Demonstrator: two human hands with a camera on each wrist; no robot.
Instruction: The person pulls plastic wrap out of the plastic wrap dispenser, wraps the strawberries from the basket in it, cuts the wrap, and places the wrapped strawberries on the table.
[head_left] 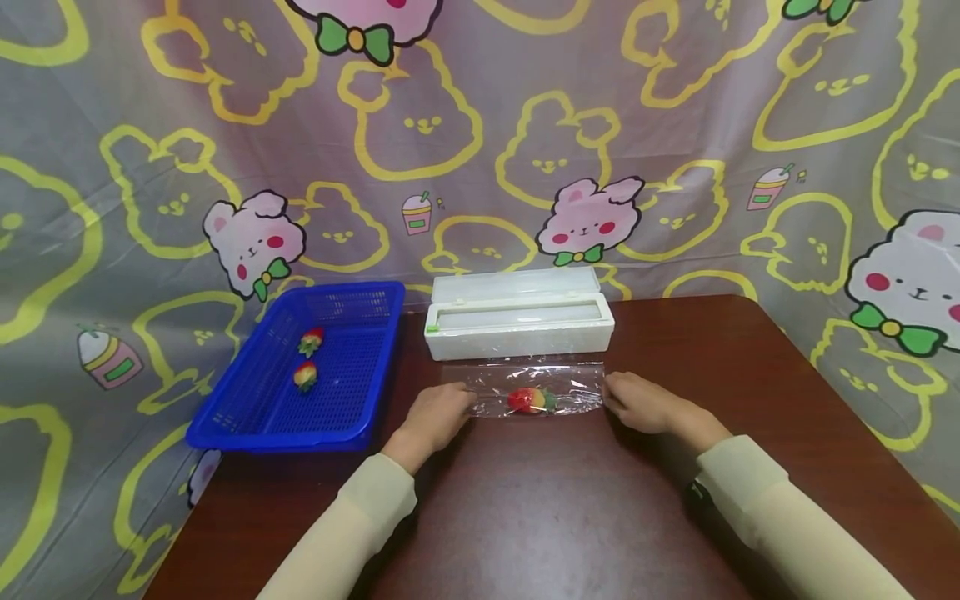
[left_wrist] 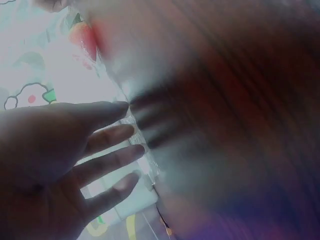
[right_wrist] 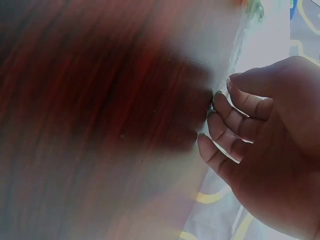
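Note:
A sheet of clear plastic wrap (head_left: 577, 383) stretches between the hands on the table, in front of the wrap box. Within its outline lies a red and pale strawberry (head_left: 527, 400), green leaves to the right; the left wrist view shows this strawberry (left_wrist: 83, 40) near the top. At the sheet's left edge, my left hand (head_left: 442, 411) pinches the film by thumb and forefinger, other fingertips close over the table. My right hand (head_left: 637, 402) pinches the right edge. In the right wrist view that hand (right_wrist: 265, 130) has its thumb against the forefinger and its other fingers bent.
A white wrap box (head_left: 525, 342) with raised lid and green slider stands behind the film. Left of it, a blue basket (head_left: 386, 367) holds two strawberries (head_left: 306, 375). Brown table (head_left: 540, 500) extends toward me; a patterned curtain (head_left: 480, 100) hangs behind.

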